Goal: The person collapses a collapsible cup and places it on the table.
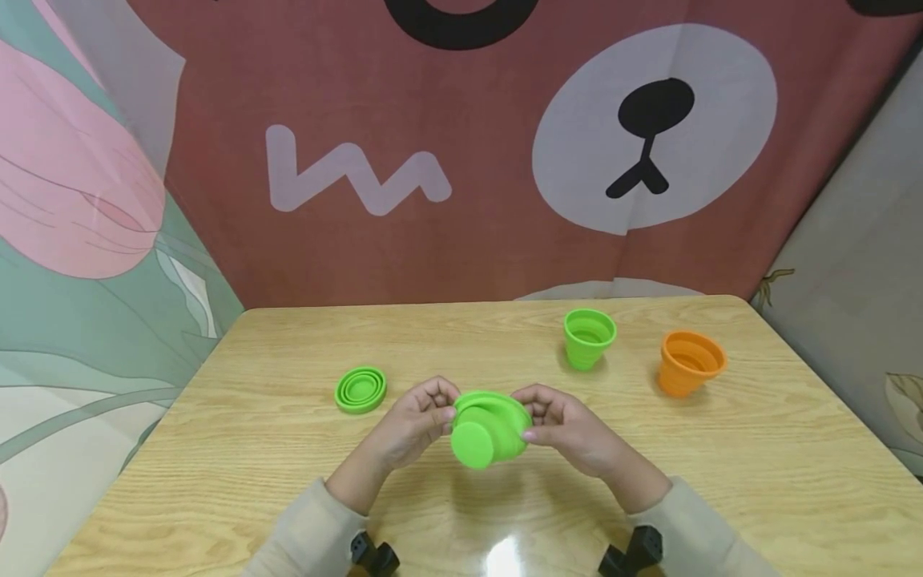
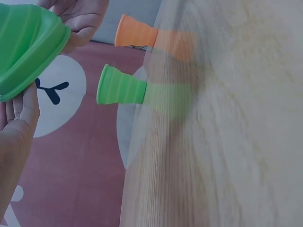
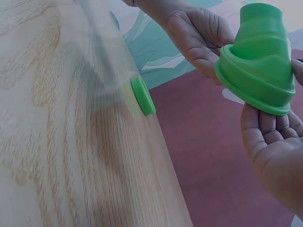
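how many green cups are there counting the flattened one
3: the held cup between the left hand and right hand, the flat cup on the table, nearer the left hand, and the standing cup farther back, left of the orange cup.

Bright head view, white glare (image 1: 503, 557) and soft shadows (image 1: 486, 486) on the tabletop (image 1: 252, 449), dimmer, hazier wrist views

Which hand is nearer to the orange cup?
Right. The right hand is in front and left of the orange cup; the left hand is farther left, across the held green cup.
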`<state>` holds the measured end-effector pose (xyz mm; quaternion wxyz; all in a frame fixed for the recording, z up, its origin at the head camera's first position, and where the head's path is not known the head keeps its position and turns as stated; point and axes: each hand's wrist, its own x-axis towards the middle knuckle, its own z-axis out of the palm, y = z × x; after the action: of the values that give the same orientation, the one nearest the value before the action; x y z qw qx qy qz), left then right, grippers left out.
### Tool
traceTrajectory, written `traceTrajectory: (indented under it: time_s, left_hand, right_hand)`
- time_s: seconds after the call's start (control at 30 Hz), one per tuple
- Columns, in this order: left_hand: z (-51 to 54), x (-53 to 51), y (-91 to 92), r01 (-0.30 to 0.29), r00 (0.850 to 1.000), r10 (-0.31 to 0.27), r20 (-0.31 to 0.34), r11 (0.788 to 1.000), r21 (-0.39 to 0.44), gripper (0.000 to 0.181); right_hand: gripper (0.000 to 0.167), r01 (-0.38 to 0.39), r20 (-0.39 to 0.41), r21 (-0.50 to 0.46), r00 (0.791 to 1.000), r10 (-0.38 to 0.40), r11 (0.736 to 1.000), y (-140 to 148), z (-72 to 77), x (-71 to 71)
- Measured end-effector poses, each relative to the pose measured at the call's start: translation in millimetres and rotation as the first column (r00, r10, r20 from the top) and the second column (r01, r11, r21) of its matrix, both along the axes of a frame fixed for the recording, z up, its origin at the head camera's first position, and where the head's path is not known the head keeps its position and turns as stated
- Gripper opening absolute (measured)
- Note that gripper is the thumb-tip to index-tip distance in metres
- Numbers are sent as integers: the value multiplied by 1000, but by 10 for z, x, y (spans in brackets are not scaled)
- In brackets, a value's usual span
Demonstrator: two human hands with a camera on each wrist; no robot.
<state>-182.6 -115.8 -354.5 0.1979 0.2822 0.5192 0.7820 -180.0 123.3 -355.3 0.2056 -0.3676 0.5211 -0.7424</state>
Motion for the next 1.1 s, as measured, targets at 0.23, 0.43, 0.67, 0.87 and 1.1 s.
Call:
traceTrajectory:
  time_s: [0.23, 0.43, 0.67, 0.87, 1.1]
  left_hand:
    - [-9, 1, -4, -39, 999, 39, 27, 999, -10, 18]
    - [-16, 0, 4, -54, 997, 55, 46, 998, -26, 20]
    - [-34, 3, 14, -49, 996, 52, 66, 997, -55, 18]
    - [-55, -4, 15, -55, 997, 61, 55, 994, -97, 17]
    - [-67, -15, 27, -46, 998, 52, 42, 991, -122, 18]
  right_hand:
    - [37, 1, -14, -11, 1000, -2, 1000, -12, -2, 14]
    - [35, 70, -12, -9, 997, -70, 997, -46, -27, 32]
    - [31, 225, -70, 91, 973, -219, 970, -64, -33, 43]
    - [29, 495, -225, 289, 867, -444, 819, -88, 22, 59]
    - [23, 565, -260, 322, 824, -503, 760, -101, 32, 49]
